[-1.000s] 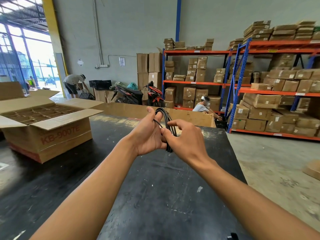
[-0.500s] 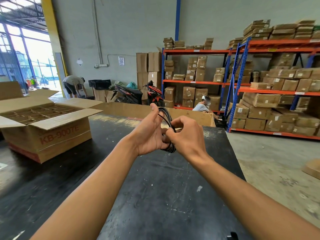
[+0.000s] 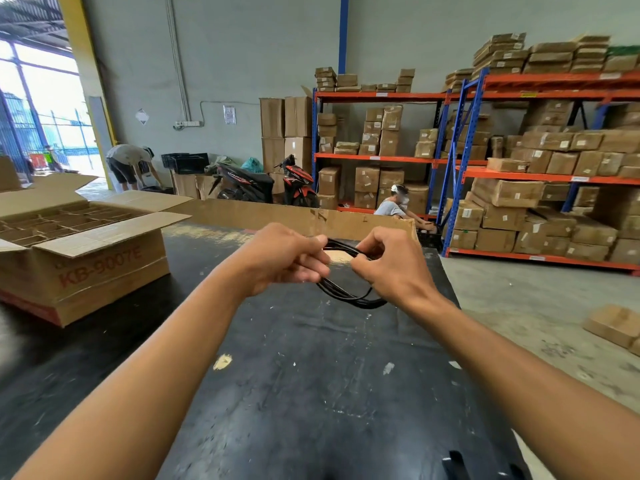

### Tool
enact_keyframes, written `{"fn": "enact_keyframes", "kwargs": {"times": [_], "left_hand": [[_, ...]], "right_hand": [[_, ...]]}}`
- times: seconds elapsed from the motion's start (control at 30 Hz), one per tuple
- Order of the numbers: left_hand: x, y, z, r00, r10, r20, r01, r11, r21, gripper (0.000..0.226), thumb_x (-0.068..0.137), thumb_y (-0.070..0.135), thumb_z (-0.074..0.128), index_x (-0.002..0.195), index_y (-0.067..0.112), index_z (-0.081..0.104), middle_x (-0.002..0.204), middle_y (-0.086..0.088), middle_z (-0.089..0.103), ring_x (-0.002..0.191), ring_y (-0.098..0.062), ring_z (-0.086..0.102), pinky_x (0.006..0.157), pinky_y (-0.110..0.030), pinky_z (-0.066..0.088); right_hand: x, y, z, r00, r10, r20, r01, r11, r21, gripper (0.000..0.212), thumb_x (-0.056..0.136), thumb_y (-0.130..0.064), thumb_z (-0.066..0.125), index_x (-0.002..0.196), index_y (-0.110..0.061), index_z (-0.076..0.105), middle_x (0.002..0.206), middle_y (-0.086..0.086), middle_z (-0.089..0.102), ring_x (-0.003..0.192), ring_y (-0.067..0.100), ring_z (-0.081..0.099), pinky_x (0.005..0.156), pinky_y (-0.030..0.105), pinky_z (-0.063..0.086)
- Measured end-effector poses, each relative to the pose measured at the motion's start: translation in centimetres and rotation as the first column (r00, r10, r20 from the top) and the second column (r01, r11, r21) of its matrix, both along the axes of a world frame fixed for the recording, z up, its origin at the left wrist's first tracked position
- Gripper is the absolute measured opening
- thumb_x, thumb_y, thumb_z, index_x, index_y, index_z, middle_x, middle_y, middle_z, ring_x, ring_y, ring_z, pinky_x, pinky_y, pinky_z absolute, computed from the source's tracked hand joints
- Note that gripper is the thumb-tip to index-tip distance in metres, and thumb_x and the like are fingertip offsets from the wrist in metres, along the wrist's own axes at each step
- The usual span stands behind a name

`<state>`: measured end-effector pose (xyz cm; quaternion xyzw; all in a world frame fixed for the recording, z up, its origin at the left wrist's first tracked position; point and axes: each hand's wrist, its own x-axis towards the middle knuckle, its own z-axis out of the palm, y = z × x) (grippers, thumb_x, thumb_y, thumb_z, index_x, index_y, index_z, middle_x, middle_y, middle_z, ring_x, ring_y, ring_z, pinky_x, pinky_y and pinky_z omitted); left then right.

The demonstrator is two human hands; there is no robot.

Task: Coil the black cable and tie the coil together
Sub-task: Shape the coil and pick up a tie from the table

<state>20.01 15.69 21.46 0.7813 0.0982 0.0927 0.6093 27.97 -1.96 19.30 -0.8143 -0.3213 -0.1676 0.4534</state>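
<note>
A small coil of black cable point(image 3: 349, 295) hangs in the air above the black table point(image 3: 311, 375), held between both hands. My left hand point(image 3: 282, 256) is closed on the coil's left end, fingers curled over the strands. My right hand point(image 3: 391, 263) pinches the right end between thumb and fingers. The coil lies roughly flat and sideways, its lower loops sagging below the hands. The parts inside both fists are hidden.
An open cardboard box point(image 3: 79, 244) with dividers stands on the table at the left. A low cardboard sheet point(image 3: 294, 216) lines the table's far edge. Shelves of cartons point(image 3: 519, 174) fill the right; two people and motorbikes point(image 3: 263, 183) are beyond.
The coil has turned from upright to lying sideways. My hands have moved apart, each now gripping one end, and dropped slightly lower.
</note>
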Motion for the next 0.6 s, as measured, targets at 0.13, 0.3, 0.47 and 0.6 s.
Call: {"fn": "enact_keyframes", "kwargs": {"times": [0.13,0.3,0.47,0.6], "left_hand": [[-0.2,-0.2,0.6,0.903,0.134,0.408,-0.333,0.818,0.469,0.019,0.092,0.035,0.062,0.092,0.019,0.073,0.078,0.007,0.075,0.069,-0.003,0.066,0.066,-0.024,0.054],[0.6,-3.2,0.5,0.972,-0.236,-0.016,0.162,0.613,0.773,0.041,0.101,0.036,0.048,0.131,0.010,0.057,0.126,-0.012,0.065,0.113,-0.023,0.061,0.100,-0.042,0.047],[1.7,-4.4,0.1,0.950,-0.300,-0.089,0.275,0.663,0.696,0.035,0.105,0.026,0.041,0.084,0.008,0.062,0.077,-0.002,0.065,0.070,-0.013,0.062,0.072,-0.030,0.049],[2.3,-5.7,-0.4,0.954,-0.292,-0.064,0.278,0.791,0.545,0.034,0.105,0.026,0.039,0.095,0.008,0.066,0.073,-0.003,0.050,0.069,-0.017,0.050,0.078,-0.040,0.051]], "right_hand": [[0.9,-1.9,-0.1,0.998,0.048,-0.047,-0.051,0.996,-0.075,0.007,0.072,-0.012,0.076,0.075,-0.017,0.072,0.069,-0.005,0.072,0.061,0.005,0.065,0.061,0.027,0.056],[1.1,-3.2,0.0,0.989,0.121,-0.086,-0.127,0.990,-0.068,0.006,0.071,-0.009,0.075,0.075,-0.013,0.074,0.072,0.003,0.073,0.062,0.010,0.061,0.063,0.035,0.054],[0.6,-5.3,0.1,0.975,0.195,-0.110,-0.203,0.977,-0.068,0.008,0.076,-0.002,0.072,0.080,-0.008,0.073,0.073,0.003,0.071,0.060,0.004,0.060,0.060,0.024,0.049],[0.3,-6.4,0.1,0.978,0.198,-0.066,-0.201,0.979,-0.038,0.009,0.081,-0.002,0.069,0.087,-0.008,0.073,0.076,-0.002,0.070,0.063,-0.002,0.060,0.061,0.016,0.049]]}}
